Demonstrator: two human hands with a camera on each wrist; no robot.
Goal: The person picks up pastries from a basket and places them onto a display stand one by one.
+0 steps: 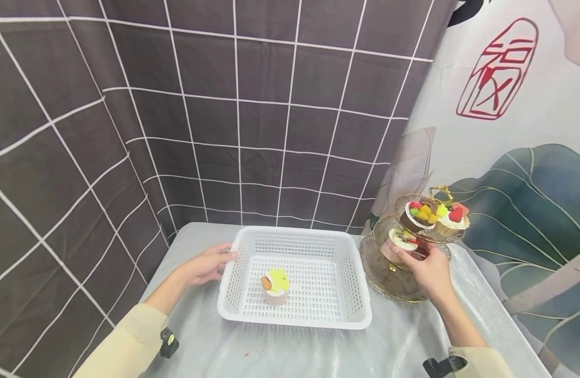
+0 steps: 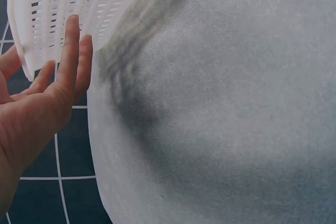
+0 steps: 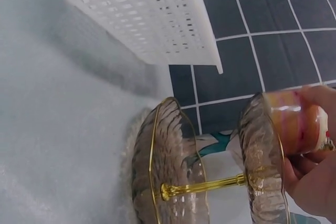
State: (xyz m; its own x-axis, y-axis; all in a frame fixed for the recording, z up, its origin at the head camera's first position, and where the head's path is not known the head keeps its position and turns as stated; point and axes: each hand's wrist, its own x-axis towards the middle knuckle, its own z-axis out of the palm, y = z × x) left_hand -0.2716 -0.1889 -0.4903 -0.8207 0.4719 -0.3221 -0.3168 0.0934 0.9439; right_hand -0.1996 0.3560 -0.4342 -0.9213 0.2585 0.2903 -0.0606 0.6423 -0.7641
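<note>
At the left end of a white plastic basket (image 1: 294, 321), my left hand (image 1: 206, 266) holds the rim, with the thumb over the edge and the fingers against the outer wall (image 2: 79, 3). A cupcake with yellow topping (image 1: 276, 289) stands inside the basket. My right hand (image 1: 430, 271) grips a cream-topped cupcake (image 1: 401, 240) at the middle level of a tiered glass stand (image 1: 389, 282). In the right wrist view, thumb and fingers are around the wrapper (image 3: 293, 121), right beside the middle plate (image 3: 260, 156).
On the stand's top plate are a fruit-topped cupcake in a dark cup (image 1: 416, 216) and another with a red berry (image 1: 452, 218). A gold handle (image 1: 442, 193) rises above them. Dark grid-patterned cloth (image 1: 266, 126) hangs behind the grey-covered table (image 1: 290, 354).
</note>
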